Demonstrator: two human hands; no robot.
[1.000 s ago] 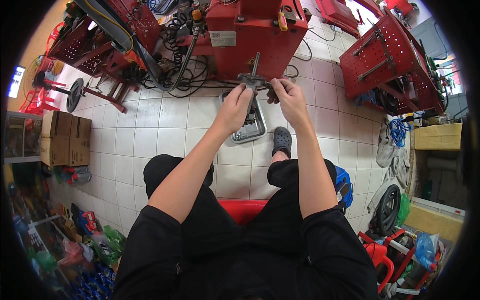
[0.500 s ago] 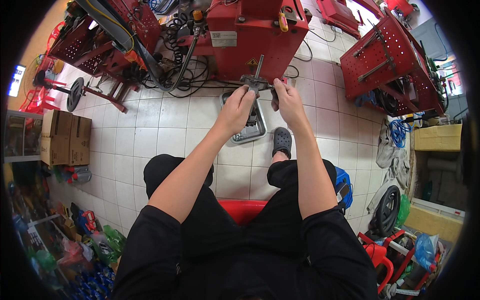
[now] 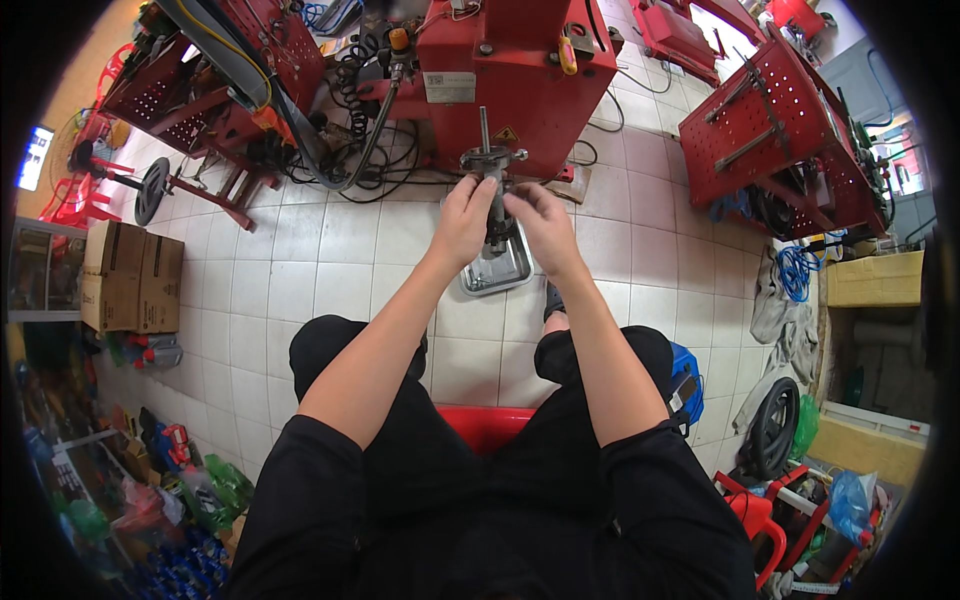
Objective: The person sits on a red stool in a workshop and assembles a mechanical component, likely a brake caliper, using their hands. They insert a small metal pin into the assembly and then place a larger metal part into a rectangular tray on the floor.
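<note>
A grey metal machine part (image 3: 494,205) stands upright before me, with a long thin rod rising from its flanged top and a small knob sticking out on the right. My left hand (image 3: 460,225) is closed round its left side. Beside its right side, my right hand (image 3: 545,230) has bent fingers held apart, with nothing visible in them; whether its fingertips touch the part I cannot tell. Under the part, a shallow metal tray (image 3: 524,280) rests on the tiled floor, largely hidden by the part and hands.
Ahead stands a red machine (image 3: 520,95) with cables and a hose round its base. Red perforated cabinets (image 3: 745,150) are to the right and far left. Cardboard boxes (image 3: 130,275) sit left; a steering wheel (image 3: 775,425) and plastic bags lie right.
The metal part has swung upright and shifted left and nearer in my left hand. My right hand has let go of its right end and moved left and lower, its fingers loosening.
</note>
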